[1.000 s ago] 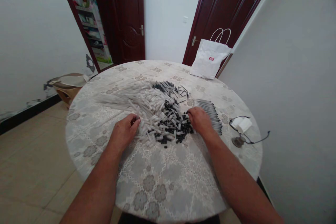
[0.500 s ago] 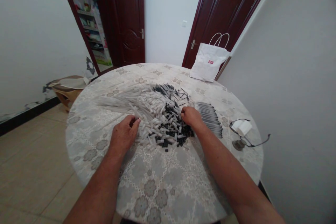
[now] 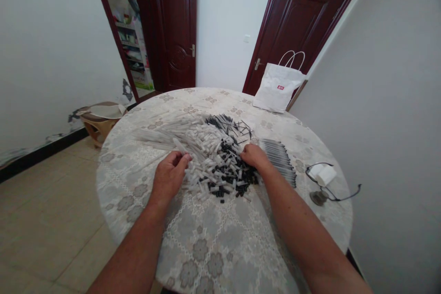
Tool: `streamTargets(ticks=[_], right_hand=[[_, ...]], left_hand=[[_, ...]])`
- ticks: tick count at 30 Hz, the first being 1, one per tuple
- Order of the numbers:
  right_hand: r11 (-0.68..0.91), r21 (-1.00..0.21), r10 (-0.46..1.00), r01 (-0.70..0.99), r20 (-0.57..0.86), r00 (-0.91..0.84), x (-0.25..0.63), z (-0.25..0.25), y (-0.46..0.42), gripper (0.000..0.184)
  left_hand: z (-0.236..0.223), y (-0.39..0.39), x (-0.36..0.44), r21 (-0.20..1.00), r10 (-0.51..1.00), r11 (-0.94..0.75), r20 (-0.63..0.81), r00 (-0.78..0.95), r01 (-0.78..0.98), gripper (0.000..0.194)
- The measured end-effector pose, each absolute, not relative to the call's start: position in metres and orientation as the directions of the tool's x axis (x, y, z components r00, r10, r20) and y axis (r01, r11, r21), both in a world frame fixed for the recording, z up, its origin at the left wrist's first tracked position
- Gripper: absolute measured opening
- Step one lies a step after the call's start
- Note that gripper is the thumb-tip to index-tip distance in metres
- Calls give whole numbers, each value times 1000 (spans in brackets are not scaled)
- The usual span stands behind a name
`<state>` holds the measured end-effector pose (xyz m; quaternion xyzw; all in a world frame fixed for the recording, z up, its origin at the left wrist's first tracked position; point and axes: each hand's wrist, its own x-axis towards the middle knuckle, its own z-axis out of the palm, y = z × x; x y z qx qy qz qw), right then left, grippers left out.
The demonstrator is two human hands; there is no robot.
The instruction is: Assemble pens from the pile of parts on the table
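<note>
A heap of pen parts lies mid-table: clear tubes (image 3: 179, 131), white caps (image 3: 206, 156), small black pieces (image 3: 231, 175) and thin black refills (image 3: 223, 123). My left hand (image 3: 169, 175) rests at the heap's left edge, fingers curled and pinched at a white tube. My right hand (image 3: 254, 157) sits at the right edge of the black pieces, fingers curled down into them; what they hold is hidden. A row of assembled pens (image 3: 280, 158) lies just right of that hand.
The round table (image 3: 213, 239) wears a lace floral cover. A white paper bag (image 3: 279, 88) stands at its far edge by the wall. Glasses and a white block (image 3: 324, 177) lie at the right. A low stool (image 3: 99, 119) stands on the floor at left.
The view has tilted up and shifted a little. My right hand moved slightly left and farther into the black pieces. My left hand stays at the heap's left edge.
</note>
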<state>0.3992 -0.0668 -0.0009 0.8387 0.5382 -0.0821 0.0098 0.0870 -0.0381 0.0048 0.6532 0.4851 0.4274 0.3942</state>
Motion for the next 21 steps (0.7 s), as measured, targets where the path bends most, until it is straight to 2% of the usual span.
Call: streamTargets(ticks=[3, 7, 14, 21], right_hand=[[-451, -72, 890, 890, -120, 441, 398, -2, -67, 40], [-472, -78, 880, 878, -107, 463, 397, -3, -63, 38], [-488, -70, 871, 870, -96, 481, 397, 0, -70, 35], [-456, -81, 890, 887, -38, 454, 396, 12, -106, 31]], left_hand=[[17, -42, 93, 973, 978, -155, 126, 167, 172, 34], [34, -42, 106, 987, 970, -158, 154, 187, 7, 35], [41, -36, 147, 943, 968, -9, 91, 233, -332, 34], [12, -32, 156, 927, 956, 130, -23, 293, -351, 33]])
